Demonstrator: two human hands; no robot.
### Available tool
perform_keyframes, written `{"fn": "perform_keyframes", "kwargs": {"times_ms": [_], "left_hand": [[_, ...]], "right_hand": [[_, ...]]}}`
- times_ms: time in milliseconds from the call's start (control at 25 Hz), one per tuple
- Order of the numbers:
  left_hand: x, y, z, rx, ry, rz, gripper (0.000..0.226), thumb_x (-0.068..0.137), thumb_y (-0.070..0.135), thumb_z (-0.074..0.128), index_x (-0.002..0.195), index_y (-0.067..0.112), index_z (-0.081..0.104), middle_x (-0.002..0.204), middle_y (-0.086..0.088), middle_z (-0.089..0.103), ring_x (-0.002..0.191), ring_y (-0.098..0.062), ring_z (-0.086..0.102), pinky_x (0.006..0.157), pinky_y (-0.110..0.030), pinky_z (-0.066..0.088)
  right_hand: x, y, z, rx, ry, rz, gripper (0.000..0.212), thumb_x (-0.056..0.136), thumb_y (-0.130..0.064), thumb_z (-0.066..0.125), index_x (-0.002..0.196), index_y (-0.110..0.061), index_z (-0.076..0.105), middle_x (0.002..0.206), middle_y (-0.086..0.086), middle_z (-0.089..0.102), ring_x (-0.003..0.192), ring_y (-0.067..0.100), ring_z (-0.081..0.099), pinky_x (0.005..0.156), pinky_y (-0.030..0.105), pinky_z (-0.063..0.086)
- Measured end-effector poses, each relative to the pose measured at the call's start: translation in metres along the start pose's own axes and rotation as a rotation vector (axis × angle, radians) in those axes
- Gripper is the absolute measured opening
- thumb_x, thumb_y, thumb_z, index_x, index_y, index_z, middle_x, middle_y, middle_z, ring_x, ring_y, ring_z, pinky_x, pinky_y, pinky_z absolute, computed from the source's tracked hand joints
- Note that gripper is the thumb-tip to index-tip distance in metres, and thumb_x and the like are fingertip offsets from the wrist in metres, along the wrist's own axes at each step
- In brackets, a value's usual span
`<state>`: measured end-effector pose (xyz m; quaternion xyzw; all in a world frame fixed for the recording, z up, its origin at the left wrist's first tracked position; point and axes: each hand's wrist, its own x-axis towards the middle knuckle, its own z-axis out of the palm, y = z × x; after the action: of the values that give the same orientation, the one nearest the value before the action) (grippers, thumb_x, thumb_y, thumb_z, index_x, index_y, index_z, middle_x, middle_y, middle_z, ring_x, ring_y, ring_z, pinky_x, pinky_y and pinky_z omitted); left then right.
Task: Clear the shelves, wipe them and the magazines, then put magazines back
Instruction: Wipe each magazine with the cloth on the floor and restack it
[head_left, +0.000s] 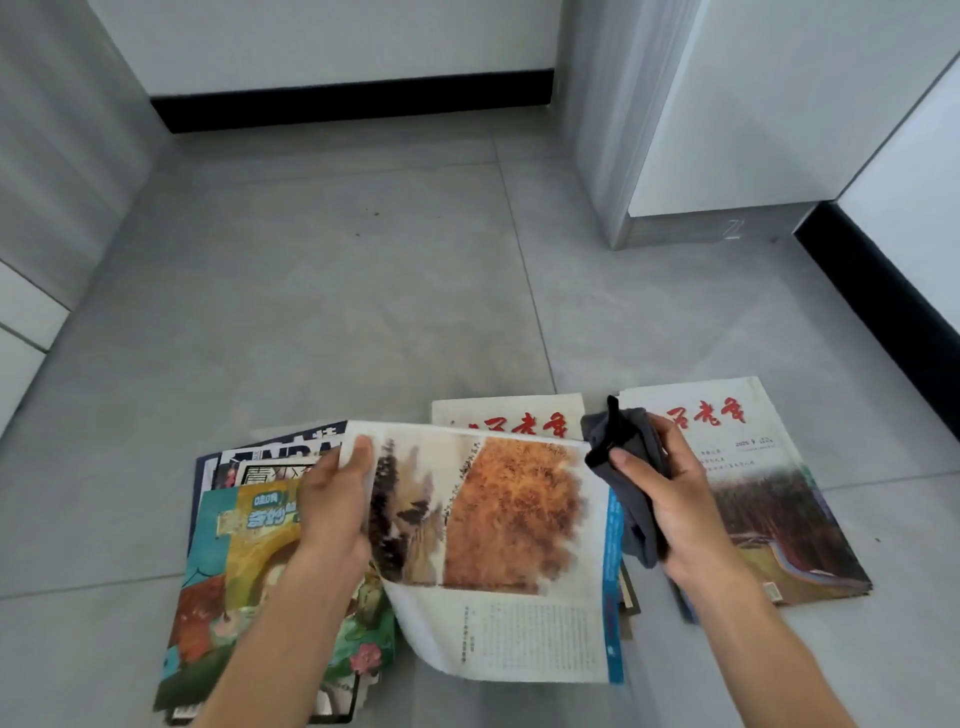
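Observation:
My left hand (337, 499) grips the left edge of a magazine (509, 545) whose cover shows an orange and brown painting; it is lifted and curls above the floor. My right hand (675, 499) holds a crumpled dark grey cloth (623, 467) just off the magazine's right edge. On the floor to the left lies a pile of colourful magazines (249, 571), partly under my left arm. To the right lies a magazine with red characters and a landscape cover (769, 499). Another with red characters (509, 415) shows behind the held one.
The grey tiled floor (337, 291) stretches ahead to a white wall with a black skirting board (353, 104). A metal-edged white cabinet (675, 156) stands at the back right. A grey panel (62, 156) rises at the left.

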<state>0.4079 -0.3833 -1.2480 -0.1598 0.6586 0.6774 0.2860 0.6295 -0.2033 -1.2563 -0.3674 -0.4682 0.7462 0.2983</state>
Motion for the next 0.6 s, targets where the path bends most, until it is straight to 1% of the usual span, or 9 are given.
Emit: {"fn": "perform_keyframes", "kwargs": {"times_ms": [40, 160, 240, 320, 400, 440, 520, 560, 600], "left_hand": [[0.001, -0.007, -0.006, 0.127, -0.051, 0.007, 0.007, 0.087, 0.009, 0.07, 0.088, 0.015, 0.067, 0.076, 0.001, 0.076, 0.073, -0.014, 0.072, 0.065, -0.028, 0.057], [0.005, -0.007, -0.031, 0.566, -0.389, -0.015, 0.023, 0.078, 0.002, 0.076, 0.099, 0.012, 0.07, 0.093, -0.008, 0.077, 0.088, -0.025, 0.073, 0.073, -0.035, 0.056], [0.011, 0.008, -0.043, 0.628, -0.568, -0.031, 0.031, 0.069, 0.004, 0.081, 0.097, 0.011, 0.071, 0.093, -0.012, 0.076, 0.087, -0.027, 0.072, 0.071, -0.034, 0.054], [0.014, 0.017, -0.041, 0.692, -0.696, -0.042, 0.034, 0.062, 0.018, 0.088, 0.094, 0.016, 0.075, 0.092, -0.011, 0.076, 0.087, -0.023, 0.072, 0.073, -0.031, 0.054], [0.005, 0.016, -0.018, 0.947, -0.878, -0.005, 0.027, 0.073, 0.023, 0.085, 0.099, 0.022, 0.076, 0.095, -0.001, 0.077, 0.092, -0.015, 0.072, 0.081, -0.027, 0.055], [0.001, 0.008, -0.002, 1.066, -0.949, 0.063, 0.021, 0.079, 0.027, 0.081, 0.099, 0.023, 0.076, 0.094, 0.003, 0.077, 0.09, -0.01, 0.071, 0.081, -0.025, 0.054], [-0.01, -0.017, 0.027, 1.146, -1.02, 0.269, 0.01, 0.085, 0.031, 0.074, 0.083, 0.022, 0.071, 0.074, 0.006, 0.071, 0.07, -0.005, 0.064, 0.066, -0.028, 0.047], [-0.013, -0.028, 0.034, 1.115, -0.996, 0.361, 0.016, 0.087, 0.027, 0.071, 0.073, 0.021, 0.065, 0.063, 0.008, 0.061, 0.06, -0.006, 0.054, 0.059, -0.029, 0.04], [-0.015, -0.034, 0.036, 1.046, -0.941, 0.397, 0.02, 0.089, 0.022, 0.069, 0.071, 0.018, 0.062, 0.059, 0.009, 0.053, 0.057, -0.007, 0.047, 0.057, -0.029, 0.035]], "right_hand": [[0.004, 0.003, -0.001, -0.039, 0.025, 0.016, 0.04, 0.079, 0.005, 0.069, 0.114, -0.012, 0.062, 0.104, 0.005, 0.074, 0.092, 0.016, 0.071, 0.071, 0.022, 0.056], [0.008, -0.003, -0.017, -0.134, 0.019, 0.052, 0.04, 0.083, 0.017, 0.061, 0.107, -0.015, 0.064, 0.092, 0.0, 0.076, 0.086, 0.014, 0.071, 0.067, 0.02, 0.055], [0.013, -0.013, -0.027, -0.177, -0.039, 0.036, 0.042, 0.081, 0.019, 0.061, 0.107, -0.014, 0.063, 0.09, -0.001, 0.076, 0.084, 0.013, 0.071, 0.067, 0.019, 0.055], [0.017, -0.022, -0.028, -0.226, -0.148, 0.015, 0.042, 0.078, 0.018, 0.066, 0.11, -0.01, 0.062, 0.092, -0.001, 0.076, 0.087, 0.013, 0.071, 0.07, 0.019, 0.054], [0.019, -0.025, -0.015, -0.331, -0.29, -0.011, 0.045, 0.073, 0.011, 0.075, 0.111, -0.008, 0.063, 0.096, -0.001, 0.075, 0.093, 0.012, 0.07, 0.077, 0.019, 0.053], [0.018, -0.023, -0.003, -0.386, -0.348, -0.02, 0.046, 0.071, 0.011, 0.078, 0.111, -0.008, 0.064, 0.098, -0.002, 0.075, 0.095, 0.011, 0.069, 0.08, 0.02, 0.052], [0.017, -0.015, 0.021, -0.449, -0.376, -0.04, 0.045, 0.074, 0.012, 0.077, 0.111, -0.01, 0.065, 0.103, -0.001, 0.075, 0.099, 0.012, 0.069, 0.087, 0.024, 0.053], [0.017, -0.013, 0.028, -0.455, -0.367, -0.056, 0.044, 0.076, 0.011, 0.077, 0.111, -0.012, 0.066, 0.106, 0.001, 0.074, 0.102, 0.014, 0.069, 0.09, 0.028, 0.054], [0.017, -0.012, 0.031, -0.451, -0.358, -0.065, 0.042, 0.077, 0.006, 0.077, 0.112, -0.015, 0.066, 0.109, 0.003, 0.074, 0.105, 0.018, 0.069, 0.092, 0.032, 0.055]]}}
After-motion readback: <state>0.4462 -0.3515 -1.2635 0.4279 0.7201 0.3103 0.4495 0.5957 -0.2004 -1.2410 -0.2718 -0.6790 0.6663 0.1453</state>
